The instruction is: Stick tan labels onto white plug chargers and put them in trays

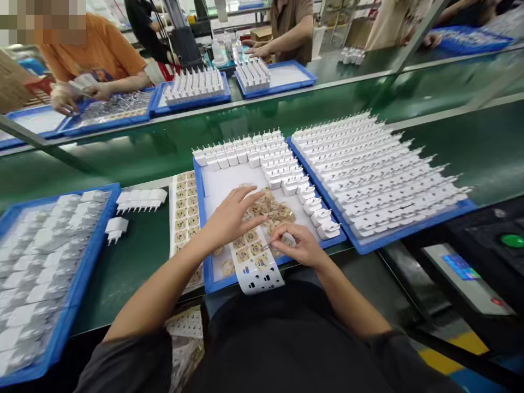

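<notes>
Landmark: the middle blue tray (pixel 201 202), directly in front of the person.
Left hand (pixel 232 217): over the near half of the middle blue tray, palm down, fingers spread apart, thumb stretched rightward; no held thing shows, and whether it touches anything below cannot be told.
Right hand (pixel 301 245): over the tray's near right part, fingers curled, thumb and forefinger tips close together at the right edge of the sticker sheet; whether they pinch something is too small to tell.
Sticker sheet (pixel 252 256): lies in the near part of the tray, below and between the hands; its white end with dark cut-outs curls over the tray's near edge.
Loose tan pieces (pixel 272 207): heaped inside the tray, just beyond the hands.
White plugs (pixel 273 177): pins up, along the tray's far and right sides.
Right edge: a second blue tray (pixel 417 228), packed with plugs, stands just beside the middle one.
Left edge: printed sheets (pixel 186 215) lie just beside the tray.
Open room: white floor shows between the tray's left rim and its plugs; farther left of the tray, a strip of green surface (pixel 141 259) shows.
</notes>
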Available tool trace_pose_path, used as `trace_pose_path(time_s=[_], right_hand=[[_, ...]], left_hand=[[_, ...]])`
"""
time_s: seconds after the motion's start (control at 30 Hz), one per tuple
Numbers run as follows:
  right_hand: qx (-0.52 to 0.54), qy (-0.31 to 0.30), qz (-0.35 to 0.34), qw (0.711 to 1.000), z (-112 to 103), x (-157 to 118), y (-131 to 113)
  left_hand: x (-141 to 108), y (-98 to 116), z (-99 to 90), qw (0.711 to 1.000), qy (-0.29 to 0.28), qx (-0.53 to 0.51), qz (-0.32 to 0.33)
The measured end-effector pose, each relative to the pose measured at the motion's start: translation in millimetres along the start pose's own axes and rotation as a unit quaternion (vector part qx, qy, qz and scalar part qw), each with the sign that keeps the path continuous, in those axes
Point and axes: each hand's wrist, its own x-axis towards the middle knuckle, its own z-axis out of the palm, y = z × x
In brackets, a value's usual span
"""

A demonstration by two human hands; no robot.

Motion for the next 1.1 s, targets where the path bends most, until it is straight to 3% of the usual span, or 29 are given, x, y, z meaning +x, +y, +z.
trace_pose_path(time_s=[0.13,0.23,0.33,0.43,0.57,0.63,0.7,0.77,0.83,0.97,1.1], right_hand=[[0.069,-0.178,-0.028,0.981,-8,-2,-1],[0.112,-0.279,-0.023,0.954,-11,-1,0],[0.133,-0.308,-0.025,0.942,-12,1,1],[0.138,-0.310,-0.029,0.940,-12,1,1],[0.138,-0.282,-0.028,0.949,-14,0,-2],[0.129,-0.244,-0.022,0.961,-15,-2,-3],[0.120,-0.189,-0.002,0.975,-14,-4,-3],[0.117,-0.114,0.037,0.986,-11,-4,-2],[0.118,-0.060,0.073,0.989,-5,0,-3],[0.143,-0.053,0.078,0.985,12,23,-9],[0.169,-0.030,0.075,0.982,29,50,-14]], left_hand=[[63,31,15.2,0.981,-0.027,0.017,0.191],[91,62,36.2,0.931,-0.082,0.037,0.354],[105,86,61.1,0.894,-0.100,0.055,0.434],[110,93,73.3,0.887,-0.101,0.047,0.449],[97,74,50.6,0.922,-0.063,-0.038,0.380],[76,56,29.9,0.949,-0.023,-0.122,0.291],[47,35,12.5,0.962,0.024,-0.220,0.160],[13,15,3.7,0.951,0.051,-0.302,0.035],[-19,-2,3.7,0.930,0.058,-0.359,-0.045],[-59,-23,16.2,0.900,0.075,-0.419,-0.096],[-66,-32,27.7,0.899,0.104,-0.417,-0.085]])
